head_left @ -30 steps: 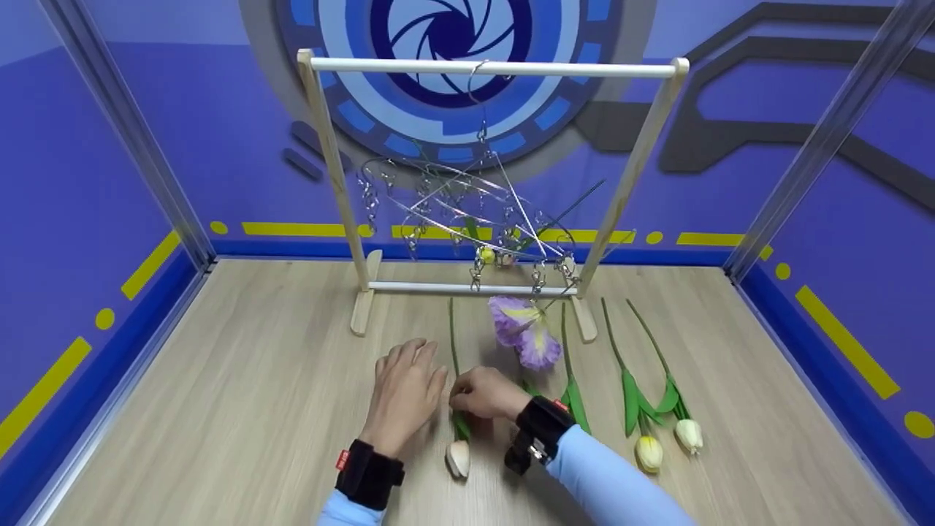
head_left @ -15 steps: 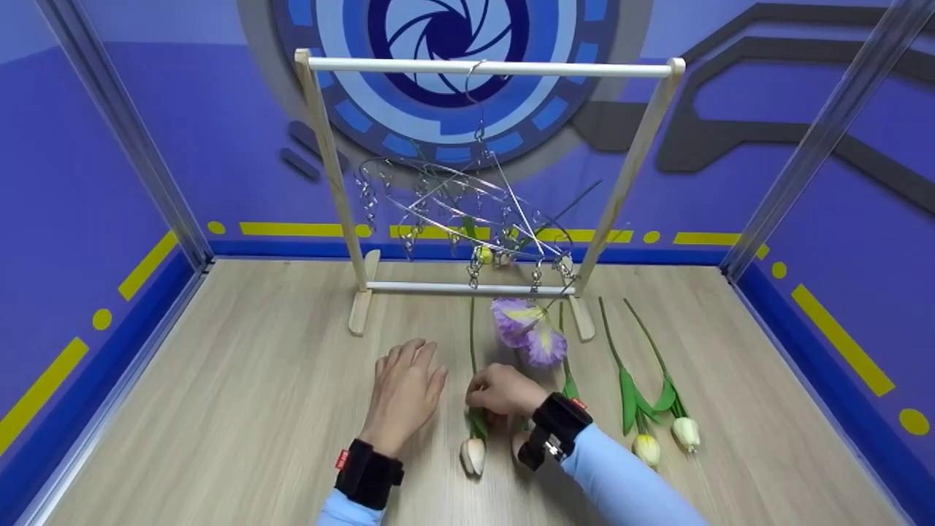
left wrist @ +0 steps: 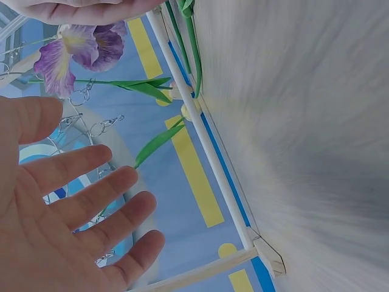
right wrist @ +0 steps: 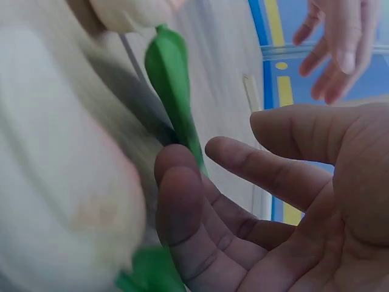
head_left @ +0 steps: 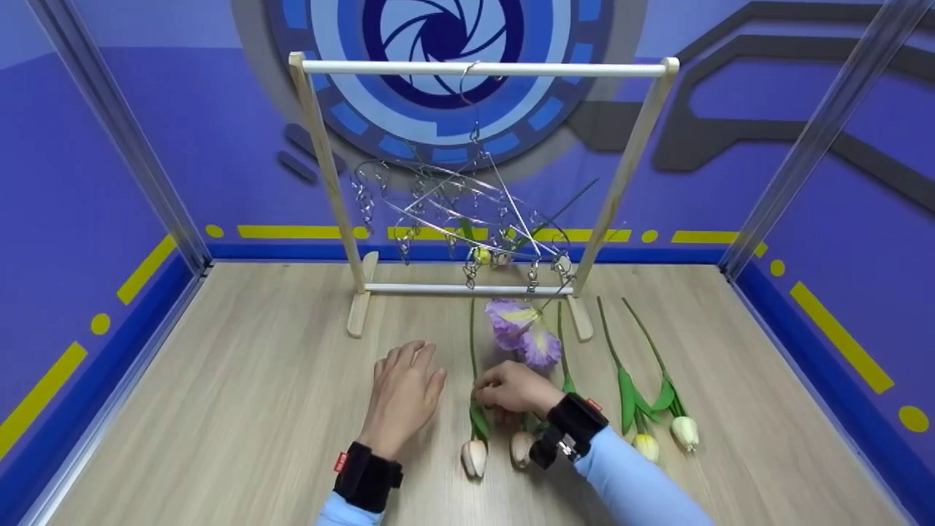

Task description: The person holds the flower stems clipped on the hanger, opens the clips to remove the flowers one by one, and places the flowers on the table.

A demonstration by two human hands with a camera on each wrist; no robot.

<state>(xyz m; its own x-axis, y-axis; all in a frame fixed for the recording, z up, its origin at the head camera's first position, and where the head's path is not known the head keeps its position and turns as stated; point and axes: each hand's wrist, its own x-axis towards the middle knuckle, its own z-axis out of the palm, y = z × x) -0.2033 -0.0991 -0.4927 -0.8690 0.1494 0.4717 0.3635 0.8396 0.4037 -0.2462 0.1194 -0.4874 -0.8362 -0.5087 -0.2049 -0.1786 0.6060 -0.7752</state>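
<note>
Two hands: left hand [head_left: 406, 391] spread; right hand [head_left: 515, 389] loosely curled beside a pale tulip [head_left: 475, 459]
Right wrist view shows thumb parted from fingers; head view obscures that.

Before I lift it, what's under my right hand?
A pale pink tulip head peeks out from under the right hand, with some green leaf beside it. The tulip's stem can't be seen: the hand hides that area, along with the tabletop directly beneath.
</note>
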